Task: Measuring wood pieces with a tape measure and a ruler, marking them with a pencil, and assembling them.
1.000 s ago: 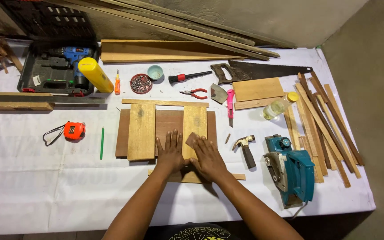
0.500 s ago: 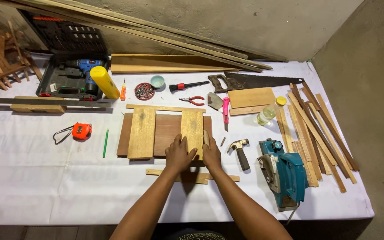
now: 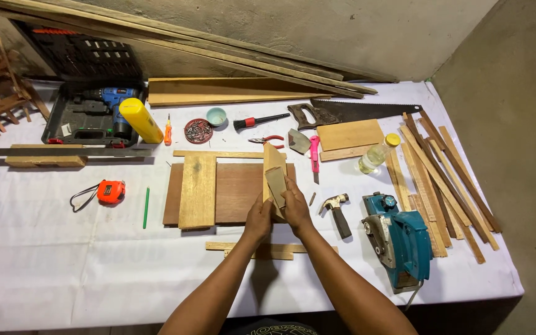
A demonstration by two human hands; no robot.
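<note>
hammer point(image 3: 335, 209) – 1 | handsaw point(image 3: 348, 112) – 1 | electric planer point(image 3: 399, 239) – 1 | tape measure point(image 3: 110, 191) – 1 | green pencil point(image 3: 146, 207) – 1 | pliers point(image 3: 267, 141) – 1 | drill point(image 3: 108, 98) – 1 | yellow can point(image 3: 139, 120) – 1 | thin strips at right point(image 3: 442, 180) – perhaps a dozen, overlapping

Both forearms are bare from the elbow down; no sleeves, no gloves. The left hand point(image 3: 259, 218) and the right hand point(image 3: 295, 208) carry no ring, watch or bracelet that can be seen. At the near edge, a dark garment point(image 3: 267, 327) with a pale printed pattern shows.
</note>
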